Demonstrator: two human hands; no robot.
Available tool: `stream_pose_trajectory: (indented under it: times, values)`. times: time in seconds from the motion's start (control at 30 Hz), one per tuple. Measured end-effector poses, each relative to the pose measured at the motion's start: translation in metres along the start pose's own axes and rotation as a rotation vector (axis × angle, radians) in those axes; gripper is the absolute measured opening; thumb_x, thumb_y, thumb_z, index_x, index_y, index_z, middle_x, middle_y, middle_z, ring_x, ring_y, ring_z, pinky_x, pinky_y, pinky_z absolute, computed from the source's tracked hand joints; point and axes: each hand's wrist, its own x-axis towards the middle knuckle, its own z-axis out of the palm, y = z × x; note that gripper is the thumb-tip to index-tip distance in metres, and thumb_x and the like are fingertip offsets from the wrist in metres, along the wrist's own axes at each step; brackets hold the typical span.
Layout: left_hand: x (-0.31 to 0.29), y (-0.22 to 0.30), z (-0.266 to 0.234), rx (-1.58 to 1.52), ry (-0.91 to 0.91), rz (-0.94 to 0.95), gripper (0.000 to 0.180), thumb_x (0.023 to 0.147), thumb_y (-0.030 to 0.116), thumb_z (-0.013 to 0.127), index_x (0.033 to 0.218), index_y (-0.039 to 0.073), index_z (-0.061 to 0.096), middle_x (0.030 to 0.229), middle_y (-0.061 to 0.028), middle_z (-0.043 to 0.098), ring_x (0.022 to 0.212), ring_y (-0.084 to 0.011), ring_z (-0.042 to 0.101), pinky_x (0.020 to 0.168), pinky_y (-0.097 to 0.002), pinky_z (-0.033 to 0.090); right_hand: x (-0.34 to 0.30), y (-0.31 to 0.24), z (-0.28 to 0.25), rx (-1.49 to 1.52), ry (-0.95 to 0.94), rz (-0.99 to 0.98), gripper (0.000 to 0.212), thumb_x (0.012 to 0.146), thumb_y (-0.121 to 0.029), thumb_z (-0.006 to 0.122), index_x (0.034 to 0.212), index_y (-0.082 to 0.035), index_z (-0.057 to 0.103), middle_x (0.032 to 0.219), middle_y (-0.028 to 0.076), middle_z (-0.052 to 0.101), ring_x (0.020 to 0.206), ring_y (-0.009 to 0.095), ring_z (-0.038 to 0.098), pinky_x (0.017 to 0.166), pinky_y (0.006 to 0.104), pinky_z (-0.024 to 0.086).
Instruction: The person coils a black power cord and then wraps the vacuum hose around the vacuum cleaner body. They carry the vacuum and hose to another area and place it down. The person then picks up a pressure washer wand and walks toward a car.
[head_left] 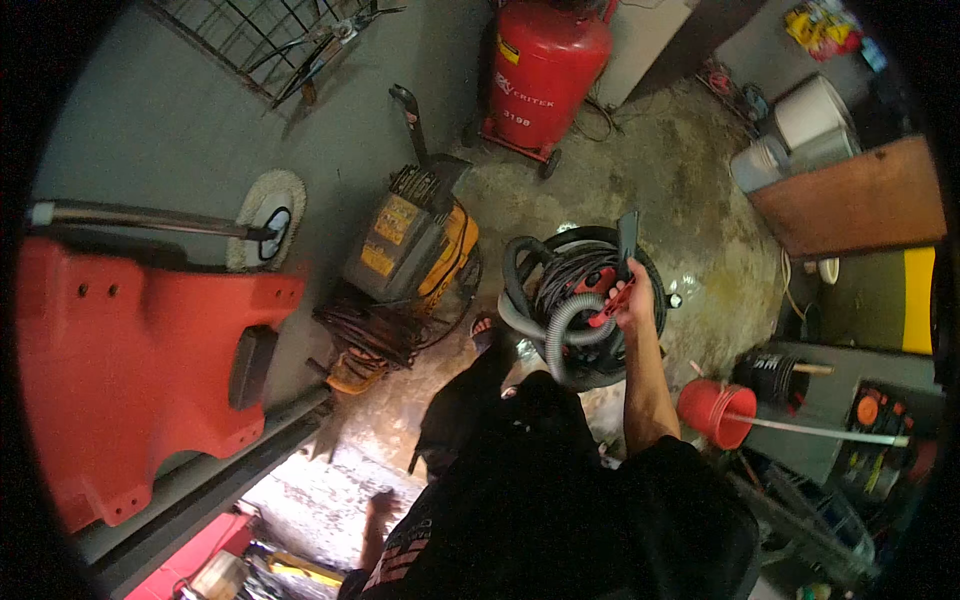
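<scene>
My right hand (638,296) is closed around the red handle (612,303) of a vacuum hose. A flat grey nozzle (628,238) points away from me above that grip. From the handle, a ribbed grey hose (560,335) curls down over a round black shop vacuum (655,335), which stands on the floor just ahead of my feet. A coiled black cord (560,280) lies on top of the vacuum. My left hand (380,505) hangs low at my side, away from the vacuum, its fingers too unclear to read.
A yellow and grey machine (410,240) with cables stands left of the vacuum. Beyond is a red tank (550,75) on wheels. At right are a red bucket (715,412), a black bucket (770,378) and a brown board (855,200). A large red panel (130,370) fills the left.
</scene>
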Motion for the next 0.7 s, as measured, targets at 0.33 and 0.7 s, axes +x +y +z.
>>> stream_pose_trajectory:
  times: [0.33,0.7]
  values:
    - [-0.011,0.181,-0.008,-0.711,0.427,-0.56,0.032,0.09,0.031,0.061,0.1,0.0,0.06,0.074,-0.0081,0.065,0.064,-0.0141,0.062,0.054,-0.0261,0.045,0.214,0.02,0.107,-0.098,0.028,0.001,0.012,0.085,-0.019,0.062,0.085,-0.012,0.052,0.068,-0.001,0.046,0.053,0.01,0.042,0.043,0.0259,0.038]
    - [-0.098,0.288,0.25,-0.224,0.203,-0.352,0.031,0.087,0.028,0.061,0.102,0.001,0.065,0.082,-0.0126,0.068,0.077,-0.0211,0.064,0.072,-0.0345,0.051,0.381,0.028,0.232,-0.239,-0.246,0.302,0.06,0.087,-0.043,0.054,0.129,-0.003,0.043,0.105,0.016,0.056,0.086,0.031,0.061,0.081,0.0481,0.051]
